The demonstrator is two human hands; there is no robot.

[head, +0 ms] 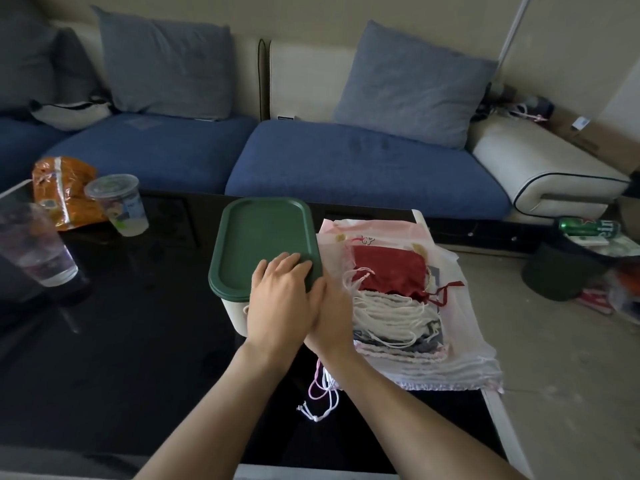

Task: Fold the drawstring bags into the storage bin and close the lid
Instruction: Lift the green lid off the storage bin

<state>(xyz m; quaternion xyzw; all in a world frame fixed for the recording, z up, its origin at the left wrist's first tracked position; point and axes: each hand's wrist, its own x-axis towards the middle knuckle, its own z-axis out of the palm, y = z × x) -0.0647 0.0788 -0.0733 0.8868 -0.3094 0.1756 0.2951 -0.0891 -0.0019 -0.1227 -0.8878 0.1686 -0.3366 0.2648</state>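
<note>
The left hand [280, 299] is laid flat, fingers straight, on the green lid [263, 244] of the storage bin [235, 315]. The right hand [334, 317] is half hidden; its grip cannot be told. Just right of the hands, the drawstring bags [398, 299] lie unfolded on the counter [121, 323]; nothing is judged done yet.

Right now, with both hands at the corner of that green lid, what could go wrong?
1. The lid is on the bin while the bags lie beside it; lifting it one-cornered may tip the bin.
2. Loose cords lie near the right hand and could snag.
3. The left hand works not far from two cups; a wide sweep might topple them.
</note>
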